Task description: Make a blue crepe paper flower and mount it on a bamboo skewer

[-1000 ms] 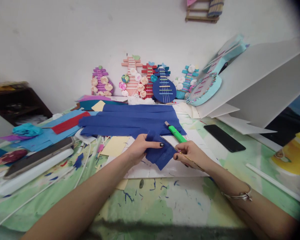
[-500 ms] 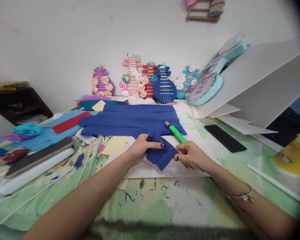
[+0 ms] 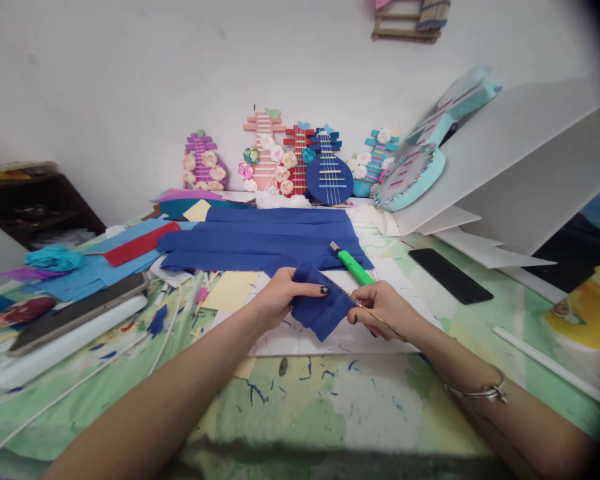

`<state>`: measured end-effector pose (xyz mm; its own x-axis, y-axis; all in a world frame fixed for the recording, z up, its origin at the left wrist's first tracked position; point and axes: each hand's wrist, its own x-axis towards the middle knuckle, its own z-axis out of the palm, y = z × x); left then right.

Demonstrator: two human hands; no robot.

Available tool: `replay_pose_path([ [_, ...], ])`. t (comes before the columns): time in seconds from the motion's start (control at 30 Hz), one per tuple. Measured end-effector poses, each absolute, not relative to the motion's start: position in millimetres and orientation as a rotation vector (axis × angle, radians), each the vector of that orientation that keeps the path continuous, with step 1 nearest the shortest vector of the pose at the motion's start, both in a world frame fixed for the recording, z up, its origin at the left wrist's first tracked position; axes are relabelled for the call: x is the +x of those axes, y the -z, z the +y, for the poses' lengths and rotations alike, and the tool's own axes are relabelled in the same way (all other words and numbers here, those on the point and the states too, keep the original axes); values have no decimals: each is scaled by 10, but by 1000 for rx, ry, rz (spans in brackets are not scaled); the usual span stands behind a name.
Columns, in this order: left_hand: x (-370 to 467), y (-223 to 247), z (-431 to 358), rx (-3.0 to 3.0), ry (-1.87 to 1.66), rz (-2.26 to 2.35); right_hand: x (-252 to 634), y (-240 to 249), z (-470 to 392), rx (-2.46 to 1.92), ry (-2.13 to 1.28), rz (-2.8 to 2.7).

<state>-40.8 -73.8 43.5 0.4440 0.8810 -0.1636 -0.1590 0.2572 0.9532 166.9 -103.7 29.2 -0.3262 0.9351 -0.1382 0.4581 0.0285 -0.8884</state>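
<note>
The dark blue piece of folded, thin sheet material (image 3: pixel 323 315) is positioned above the white flat board (image 3: pixel 275 343), at the near edge of the wide dark blue pleated sheet (image 3: pixel 270 230). The left hand (image 3: pixel 281 297) pinches the piece, with the thumb across its upper face. The right hand (image 3: pixel 380 307) pinches the slender silver-and-gold metal tool (image 3: pixel 355 301) between thumb and fingers; the tool tip lies against the piece's upper right edge. The bright green utility knife (image 3: pixel 354 267) lies directly behind the right hand; contact between them cannot be determined. The cream paper sheet (image 3: pixel 233 289) lies left of the piece. The black rectangular phone (image 3: pixel 451 276) rests at right on the green-patterned table (image 3: pixel 305 417). The dark blue round-bodied lute model (image 3: pixel 329 180) stands at the rear, near the wall.
</note>
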Motion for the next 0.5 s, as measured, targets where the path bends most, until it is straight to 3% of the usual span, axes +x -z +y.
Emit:
replay_pose_path([
  [0.5,-405,-437,-746,1056,-828,808,1666,-322,-1056,-1261,-1147,-1878],
])
